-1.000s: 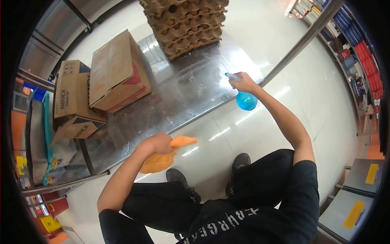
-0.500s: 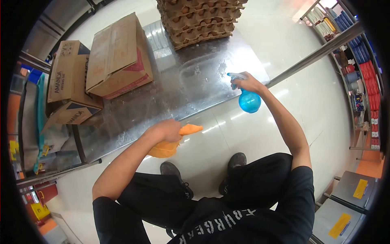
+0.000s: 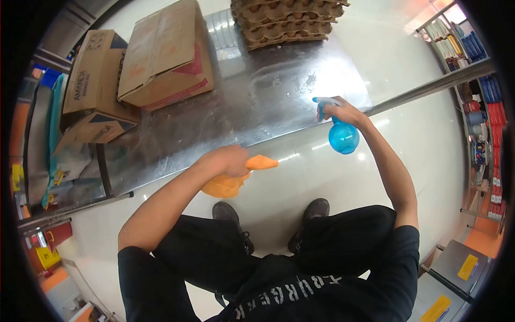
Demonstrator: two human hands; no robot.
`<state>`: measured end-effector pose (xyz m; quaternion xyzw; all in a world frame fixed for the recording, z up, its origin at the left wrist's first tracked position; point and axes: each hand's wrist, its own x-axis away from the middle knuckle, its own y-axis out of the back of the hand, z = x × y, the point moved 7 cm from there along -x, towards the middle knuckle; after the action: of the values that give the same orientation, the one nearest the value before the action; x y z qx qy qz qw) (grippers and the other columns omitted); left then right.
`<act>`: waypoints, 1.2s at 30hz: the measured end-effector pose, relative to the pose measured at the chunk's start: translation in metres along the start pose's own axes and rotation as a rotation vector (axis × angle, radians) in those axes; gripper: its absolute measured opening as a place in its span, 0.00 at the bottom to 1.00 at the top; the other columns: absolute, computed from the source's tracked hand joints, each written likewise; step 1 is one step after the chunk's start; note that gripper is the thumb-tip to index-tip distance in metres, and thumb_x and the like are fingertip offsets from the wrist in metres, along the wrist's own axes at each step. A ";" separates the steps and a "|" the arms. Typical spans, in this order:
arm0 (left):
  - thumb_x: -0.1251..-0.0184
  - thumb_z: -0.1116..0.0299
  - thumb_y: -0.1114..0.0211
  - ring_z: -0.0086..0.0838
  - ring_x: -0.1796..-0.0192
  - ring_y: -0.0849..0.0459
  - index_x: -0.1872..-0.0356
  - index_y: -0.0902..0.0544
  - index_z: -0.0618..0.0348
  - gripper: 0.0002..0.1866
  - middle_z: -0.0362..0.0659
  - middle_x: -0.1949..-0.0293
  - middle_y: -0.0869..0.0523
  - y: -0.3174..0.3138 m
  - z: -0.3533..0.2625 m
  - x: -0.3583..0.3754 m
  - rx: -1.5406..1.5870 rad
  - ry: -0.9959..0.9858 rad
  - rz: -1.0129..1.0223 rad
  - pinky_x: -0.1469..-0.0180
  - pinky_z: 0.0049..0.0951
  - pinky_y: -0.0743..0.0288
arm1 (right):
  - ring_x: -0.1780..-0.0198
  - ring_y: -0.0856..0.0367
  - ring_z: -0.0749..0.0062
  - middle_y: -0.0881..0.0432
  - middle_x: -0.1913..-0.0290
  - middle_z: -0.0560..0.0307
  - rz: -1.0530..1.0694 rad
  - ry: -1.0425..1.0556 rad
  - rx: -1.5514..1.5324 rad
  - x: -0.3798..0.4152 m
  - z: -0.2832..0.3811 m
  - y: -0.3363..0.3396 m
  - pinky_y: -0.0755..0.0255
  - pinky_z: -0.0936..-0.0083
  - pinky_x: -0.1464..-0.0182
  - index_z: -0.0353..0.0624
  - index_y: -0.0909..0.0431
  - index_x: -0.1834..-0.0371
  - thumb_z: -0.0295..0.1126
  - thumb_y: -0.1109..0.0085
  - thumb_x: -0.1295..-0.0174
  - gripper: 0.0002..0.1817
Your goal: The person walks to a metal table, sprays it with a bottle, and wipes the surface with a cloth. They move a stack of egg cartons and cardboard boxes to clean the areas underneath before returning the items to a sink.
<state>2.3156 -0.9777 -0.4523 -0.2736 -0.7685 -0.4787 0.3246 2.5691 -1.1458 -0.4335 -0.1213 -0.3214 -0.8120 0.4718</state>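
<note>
My left hand (image 3: 232, 160) is closed around an orange cloth (image 3: 225, 187), which hangs below the fist with one corner poking out to the right. It is by the near edge of a shiny metal table (image 3: 177, 129). Over to the right, my right hand (image 3: 343, 111) grips a blue spray bottle (image 3: 344, 138) by its neck, with fingers at the trigger. The bottle's round, see-through body hangs in front of the table edge, and its nozzle points left over the tabletop. Wet-looking spots show on the metal.
Two cardboard boxes, one large (image 3: 166, 53) and one with open flaps (image 3: 94, 88), stand on the table's left. A stack of egg trays (image 3: 289, 24) rises at the back. A metal rail (image 3: 429, 88) runs off right toward stocked shelves (image 3: 485, 123). Grey boxes (image 3: 458, 265) sit lower right.
The view has shifted, so the table and boxes appear higher. Both hands appear slightly further right, still holding the cloth and the spray bottle.
</note>
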 end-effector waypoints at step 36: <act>0.47 0.69 0.38 0.34 0.70 0.17 0.77 0.16 0.59 0.06 0.45 0.75 0.18 -0.032 -0.124 0.139 -0.128 -0.319 -0.086 0.63 0.34 0.31 | 0.69 0.25 0.75 0.20 0.73 0.56 0.497 0.432 0.013 0.021 0.104 -0.194 0.30 0.74 0.63 0.36 0.22 0.67 0.33 0.44 0.43 0.09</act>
<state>2.2329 -1.0885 -0.3231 -0.3330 -0.7894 -0.4904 0.1596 2.3829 -1.0264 -0.4221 -0.0180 -0.1795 -0.6769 0.7136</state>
